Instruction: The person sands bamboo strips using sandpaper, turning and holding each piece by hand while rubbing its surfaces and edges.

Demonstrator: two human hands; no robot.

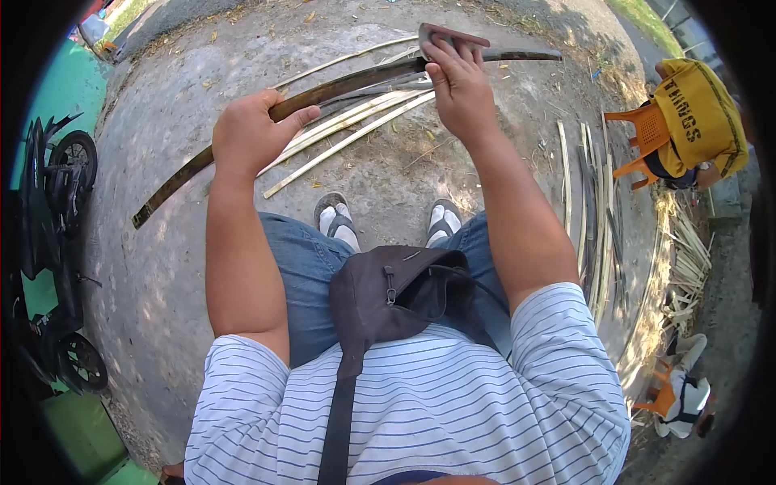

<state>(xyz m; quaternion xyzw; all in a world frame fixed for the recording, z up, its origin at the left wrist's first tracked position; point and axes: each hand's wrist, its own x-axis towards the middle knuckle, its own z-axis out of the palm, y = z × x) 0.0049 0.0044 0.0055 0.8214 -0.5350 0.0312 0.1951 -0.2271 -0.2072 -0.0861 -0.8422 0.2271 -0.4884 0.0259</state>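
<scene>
My left hand [257,133] is wrapped round a long, dark brown strip [356,83] that looks like split bamboo. It is held out crosswise in front of me, seemingly curved, with its left end lower and nearer to me. Further along it, my right hand [462,89] grips a flat, rectangular, reddish-edged tool [458,35], its fingers over the face and its thumb lower, by the strip. The tool lies against the strip; its exact kind I cannot make out, and the fingers hide part of it.
Pale split strips [347,129] lie on the ground beyond my feet. More long strips [594,218] lie at the right, near a heap of short pieces [687,259]. Orange chairs [644,133] with people stand there; a yellow bag [702,117] covers one. A motorcycle [61,242] is parked left.
</scene>
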